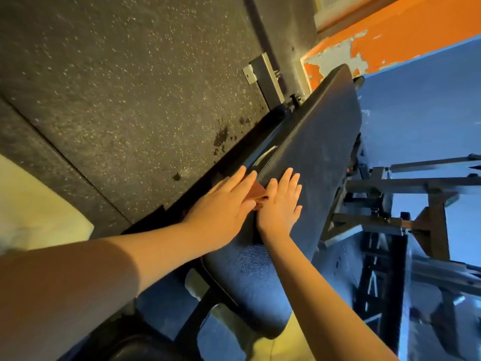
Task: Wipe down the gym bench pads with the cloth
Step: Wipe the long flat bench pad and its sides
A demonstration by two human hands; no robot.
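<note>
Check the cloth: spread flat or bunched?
Cannot tell: only a small creased part of the cloth shows between the left hand and right hand, both flat on the bench pad.

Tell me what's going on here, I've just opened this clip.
A person leans over a black gym bench pad with both hands flat on it, fingers straight. A small orange-brown cloth peeks out between them, seemingly pressed down by the left hand. The right hand rests on the pad beside it.
</note>
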